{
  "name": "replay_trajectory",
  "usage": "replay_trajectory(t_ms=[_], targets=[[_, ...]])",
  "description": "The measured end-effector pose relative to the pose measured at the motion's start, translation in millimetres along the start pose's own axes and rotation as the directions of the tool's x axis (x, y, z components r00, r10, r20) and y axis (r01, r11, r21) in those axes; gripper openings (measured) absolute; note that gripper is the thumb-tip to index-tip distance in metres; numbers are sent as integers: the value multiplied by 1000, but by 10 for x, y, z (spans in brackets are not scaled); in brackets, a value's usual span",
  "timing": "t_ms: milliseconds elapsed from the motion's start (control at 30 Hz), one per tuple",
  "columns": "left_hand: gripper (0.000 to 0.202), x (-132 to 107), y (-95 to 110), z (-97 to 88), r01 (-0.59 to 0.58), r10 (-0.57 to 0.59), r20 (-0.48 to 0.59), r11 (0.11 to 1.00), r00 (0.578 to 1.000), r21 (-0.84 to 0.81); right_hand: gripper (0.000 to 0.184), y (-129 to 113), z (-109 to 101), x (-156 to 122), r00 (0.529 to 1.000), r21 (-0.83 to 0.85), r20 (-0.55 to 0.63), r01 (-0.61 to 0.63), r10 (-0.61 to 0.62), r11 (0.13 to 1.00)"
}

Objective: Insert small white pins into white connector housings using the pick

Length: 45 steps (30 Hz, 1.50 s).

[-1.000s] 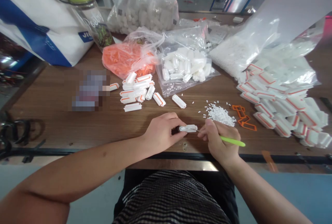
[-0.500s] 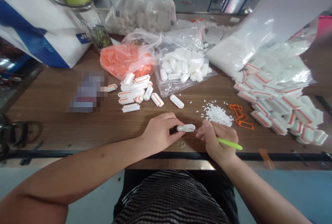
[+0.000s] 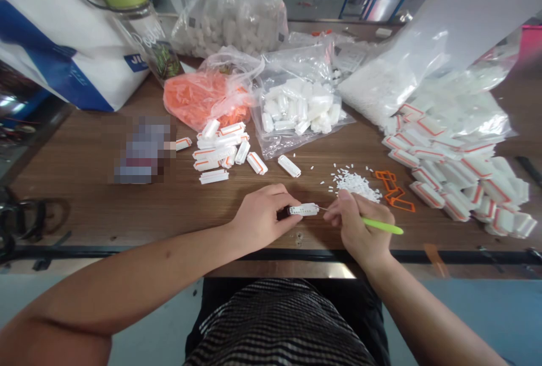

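Note:
Between thumb and fingers, my left hand (image 3: 262, 213) grips a small white connector housing (image 3: 305, 209) with rows of tiny holes along its upper face. A dark part shows at the housing's left end, partly hidden by the fingers. My right hand (image 3: 359, 225) is closed round a bright green-handled pick (image 3: 383, 226); its thin metal tip points left at the housing's right end. Whether the tip touches the housing I cannot tell. Just beyond my right hand lies a heap of tiny white plugs (image 3: 358, 185), beside several orange frames (image 3: 393, 191).
White housings with orange strips form a loose pile (image 3: 220, 146) left of centre and a larger pile (image 3: 470, 174) at right. Behind stand a bag of orange parts (image 3: 203, 97), an open bag of white housings (image 3: 298, 106) and a green-lidded bottle (image 3: 144, 27). A pixelated patch covers something at left.
My right hand has shifted slightly right with the pick, drawing its tip back along the housing toward the right end. My left hand and the housing have stayed in place.

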<state>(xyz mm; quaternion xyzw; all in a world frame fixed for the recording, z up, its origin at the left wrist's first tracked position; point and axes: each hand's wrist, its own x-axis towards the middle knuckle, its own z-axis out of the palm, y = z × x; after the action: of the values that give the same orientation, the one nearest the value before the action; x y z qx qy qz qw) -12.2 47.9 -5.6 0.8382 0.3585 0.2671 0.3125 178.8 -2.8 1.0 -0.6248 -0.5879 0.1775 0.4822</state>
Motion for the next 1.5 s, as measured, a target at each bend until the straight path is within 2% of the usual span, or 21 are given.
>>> replay_trajectory(t_ms=[500, 700, 967, 1133, 1333, 1500], targets=[[13, -1, 12, 0, 3, -3, 5, 1000, 1000, -14, 46, -47, -26, 39, 990, -85, 134, 50, -39, 995], [12, 1, 4, 7, 4, -4, -2, 1000, 1000, -21, 46, 1, 1, 3, 998, -46, 49, 45, -43, 998], [14, -2, 14, -1, 12, -12, 5, 1000, 1000, -17, 47, 14, -5, 15, 997, -71, 50, 66, -63, 995], [13, -2, 17, 1, 16, -16, 7, 1000, 1000, -16, 46, -16, -6, 30, 995, -81, 89, 62, -55, 995], [13, -4, 8, 4, 16, -16, 7, 1000, 1000, -24, 47, 9, -16, -13, 998, -12, 35, 51, -51, 999], [13, -5, 5, 3, 16, -15, 5, 1000, 1000, -26, 45, 10, -23, -14, 995, -32, 62, 79, -77, 996]])
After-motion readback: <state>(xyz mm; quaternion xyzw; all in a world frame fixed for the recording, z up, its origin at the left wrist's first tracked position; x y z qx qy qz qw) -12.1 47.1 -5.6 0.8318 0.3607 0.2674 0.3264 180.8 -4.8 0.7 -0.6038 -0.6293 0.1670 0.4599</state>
